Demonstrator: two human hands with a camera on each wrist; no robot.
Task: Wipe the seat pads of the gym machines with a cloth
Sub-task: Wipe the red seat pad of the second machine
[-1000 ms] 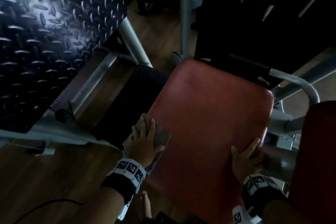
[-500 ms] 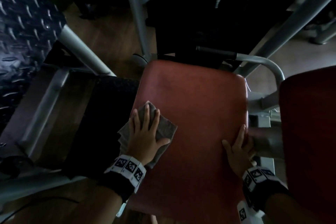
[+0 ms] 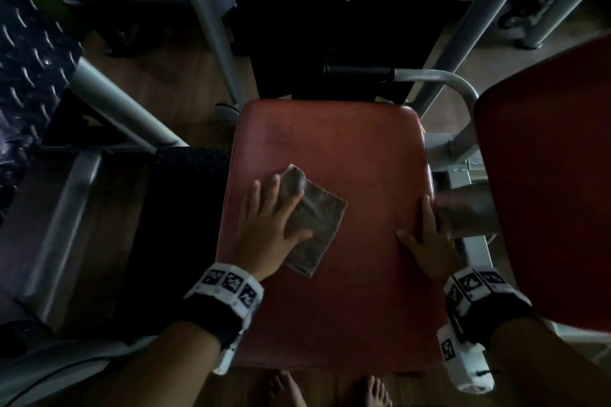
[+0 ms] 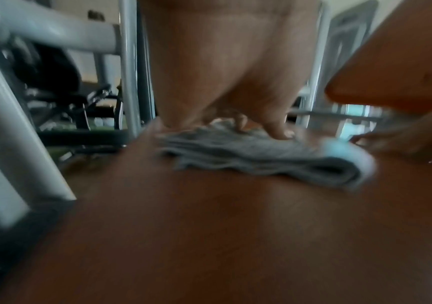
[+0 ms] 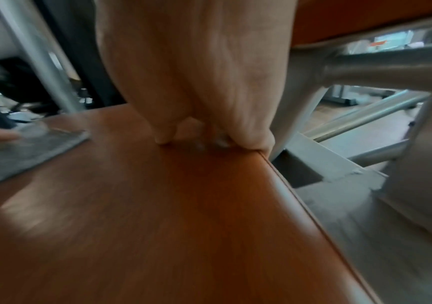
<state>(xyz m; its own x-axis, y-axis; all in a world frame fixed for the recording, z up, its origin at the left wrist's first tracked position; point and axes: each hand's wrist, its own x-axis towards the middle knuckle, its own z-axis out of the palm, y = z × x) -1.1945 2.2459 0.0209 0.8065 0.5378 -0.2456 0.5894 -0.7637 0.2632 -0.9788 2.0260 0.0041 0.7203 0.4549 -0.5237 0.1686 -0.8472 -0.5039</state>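
Note:
A red seat pad [image 3: 347,149] fills the middle of the head view. A folded grey cloth [image 3: 314,225] lies on its left-centre. My left hand [image 3: 274,218] presses flat on the cloth's left part with fingers straight; the wrist view shows the cloth [image 4: 256,160] under my fingertips. My right hand [image 3: 426,238] rests flat on the pad's right edge, fingers spread and holding nothing. In the right wrist view the fingertips [image 5: 209,137] press on the pad [image 5: 157,216] beside its seam.
A second red pad [image 3: 545,192] stands at the right. A curved grey handle bar [image 3: 439,79] lies behind the seat, with grey frame tubes [image 3: 211,26] and a dark weight stack beyond. A diamond-plate footplate [image 3: 29,69] is at the left. My bare feet [image 3: 330,390] stand below.
My left hand has slid the cloth from the pad's left edge inward toward the centre. The right hand has stayed on the right edge. My head has shifted to look squarely down on the seat.

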